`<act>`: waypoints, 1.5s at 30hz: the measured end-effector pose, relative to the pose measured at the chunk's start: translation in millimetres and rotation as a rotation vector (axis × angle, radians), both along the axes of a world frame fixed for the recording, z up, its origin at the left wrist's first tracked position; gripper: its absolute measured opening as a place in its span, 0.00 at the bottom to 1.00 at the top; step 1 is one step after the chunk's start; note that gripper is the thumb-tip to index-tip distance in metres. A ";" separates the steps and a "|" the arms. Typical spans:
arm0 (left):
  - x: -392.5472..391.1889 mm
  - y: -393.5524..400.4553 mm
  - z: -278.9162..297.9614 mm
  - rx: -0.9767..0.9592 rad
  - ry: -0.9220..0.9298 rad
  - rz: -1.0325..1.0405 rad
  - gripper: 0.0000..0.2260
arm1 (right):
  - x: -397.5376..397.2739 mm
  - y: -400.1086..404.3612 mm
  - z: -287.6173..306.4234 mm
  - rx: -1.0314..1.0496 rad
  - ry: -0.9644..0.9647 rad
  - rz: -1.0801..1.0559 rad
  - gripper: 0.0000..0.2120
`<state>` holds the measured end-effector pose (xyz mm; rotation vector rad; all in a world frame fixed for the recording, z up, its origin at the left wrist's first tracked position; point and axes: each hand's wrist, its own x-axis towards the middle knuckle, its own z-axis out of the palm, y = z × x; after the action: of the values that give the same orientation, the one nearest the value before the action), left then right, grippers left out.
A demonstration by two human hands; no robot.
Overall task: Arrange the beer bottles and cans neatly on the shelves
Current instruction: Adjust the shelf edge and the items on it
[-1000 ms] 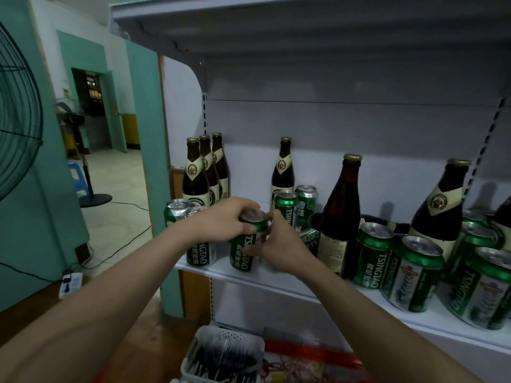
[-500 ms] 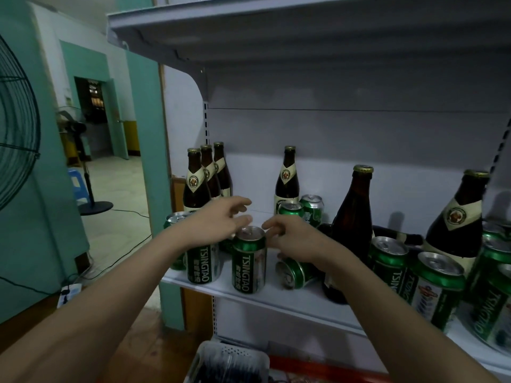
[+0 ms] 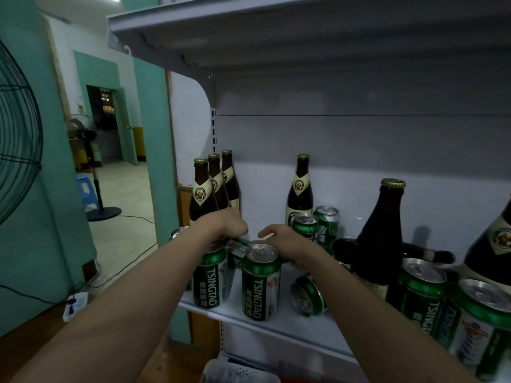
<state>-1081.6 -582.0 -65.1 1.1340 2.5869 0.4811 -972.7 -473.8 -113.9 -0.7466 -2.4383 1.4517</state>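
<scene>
On the white shelf [image 3: 287, 326], two upright green Tsingtao cans stand at the front: one on the left [image 3: 210, 283], one in the middle [image 3: 261, 283]. Behind them sits another green can [image 3: 237, 248]. My left hand [image 3: 228, 223] curls its fingers over that can's top. A little to its right, my right hand [image 3: 282, 240] hovers with the thumb pointing left and holds nothing I can see. A can [image 3: 308, 295] lies on its side under my right wrist. Three brown bottles [image 3: 214, 183] stand in a row at the back left.
A single bottle [image 3: 300, 189] and two cans [image 3: 318, 228] stand at the back. A dark bottle [image 3: 378, 230] and more cans [image 3: 423, 294] crowd the right, with a bottle lying behind them. The upper shelf [image 3: 249, 31] hangs overhead. A basket [image 3: 237, 374] sits below and a fan [image 3: 16, 134] stands to the left.
Both hands let go of the middle front can, which now stands on the shelf. They moved back behind it, and my left hand has closed over the can in the second row.
</scene>
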 end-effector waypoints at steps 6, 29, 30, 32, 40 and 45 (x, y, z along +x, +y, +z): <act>-3.6 16.2 -0.9 -0.186 0.059 0.010 0.08 | -6.8 10.4 -13.4 -0.029 -0.096 0.045 0.14; 23.7 4.3 44.3 0.989 -0.425 0.069 0.22 | 32.3 -10.4 33.4 -0.509 0.649 -0.155 0.16; 26.2 1.6 46.3 1.000 -0.510 0.068 0.23 | 35.7 -12.8 35.6 -0.539 0.671 -0.146 0.16; 30.2 -3.3 49.5 0.961 -0.618 0.044 0.25 | 41.6 -17.1 39.5 -0.578 0.705 -0.128 0.16; 48.6 -26.4 59.6 0.986 -0.577 -0.124 0.20 | 75.5 -28.5 51.9 -0.500 0.677 -0.007 0.14; 74.1 -45.1 61.4 0.989 -0.531 -0.237 0.27 | 106.2 -32.8 59.9 -0.222 0.598 0.089 0.16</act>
<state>-1007.5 -627.1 -3.8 1.2803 1.6848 1.8156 -866.5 -506.6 -54.0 -0.1882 -1.8952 1.6946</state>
